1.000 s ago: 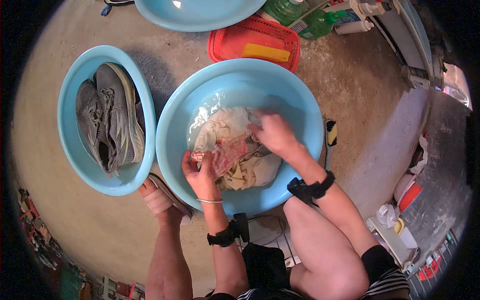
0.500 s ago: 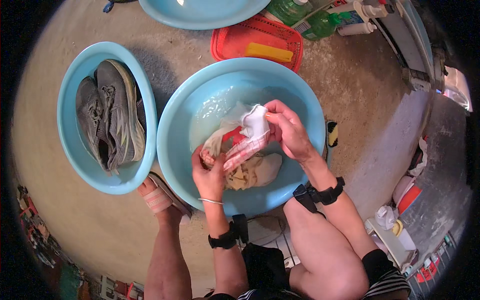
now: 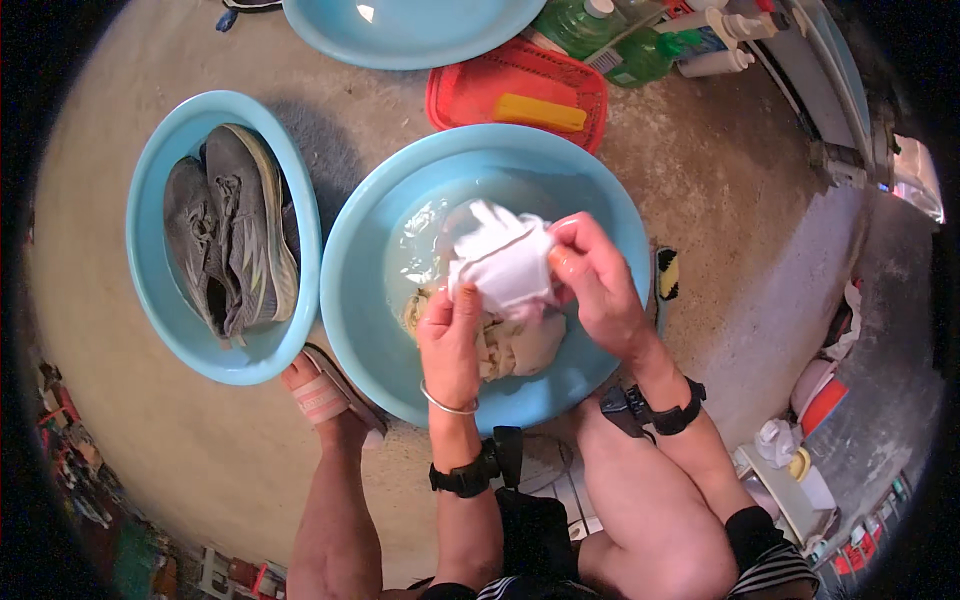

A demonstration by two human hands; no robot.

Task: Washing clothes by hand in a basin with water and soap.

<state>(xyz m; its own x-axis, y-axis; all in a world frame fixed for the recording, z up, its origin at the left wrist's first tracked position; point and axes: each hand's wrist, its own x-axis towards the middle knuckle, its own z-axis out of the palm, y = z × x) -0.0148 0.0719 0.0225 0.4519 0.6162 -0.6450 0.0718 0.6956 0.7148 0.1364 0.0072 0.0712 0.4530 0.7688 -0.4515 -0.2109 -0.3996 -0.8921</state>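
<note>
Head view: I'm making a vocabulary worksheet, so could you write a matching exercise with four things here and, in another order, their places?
1. white piece of fabric
2. pair of grey lace-up shoes
3. yellow oblong block
4. brush with black-and-yellow bristles

A. in the red plastic basket
B. on the floor, right of the central light-blue basin
C. between left hand and right hand
D. in the leftmost light-blue basin

Pairs: 1-C; 2-D; 3-A; 4-B

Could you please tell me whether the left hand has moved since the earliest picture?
Yes: judged against the large blue basin, the left hand has shifted to the right, nearer the basin's middle.
</note>
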